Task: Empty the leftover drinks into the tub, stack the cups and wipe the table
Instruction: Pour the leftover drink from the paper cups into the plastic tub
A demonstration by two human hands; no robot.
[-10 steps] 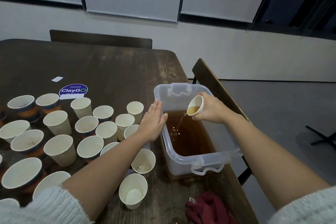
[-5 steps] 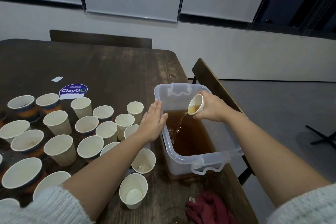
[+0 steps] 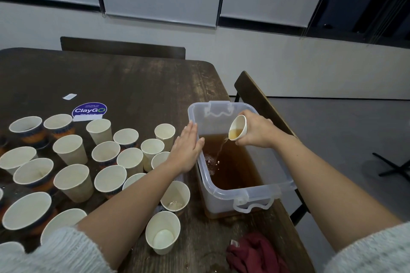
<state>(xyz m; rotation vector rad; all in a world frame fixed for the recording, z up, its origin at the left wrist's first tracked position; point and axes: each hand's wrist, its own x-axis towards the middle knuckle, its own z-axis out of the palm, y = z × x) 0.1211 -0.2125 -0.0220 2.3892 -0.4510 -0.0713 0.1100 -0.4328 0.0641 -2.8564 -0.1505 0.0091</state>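
Liquid is streaming from the paper cup that your right hand is gripping tilted over the clear tub. Your left hand is pressing flat, fingers straight, against the tub's left rim. Remaining cups are standing on the table; a red cloth is lying near its edge.

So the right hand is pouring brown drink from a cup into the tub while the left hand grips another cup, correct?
Not quite. The head view shows the left hand holding no cup: its fingers lie straight against the tub rim. The right hand is indeed pouring brown drink from the cup.
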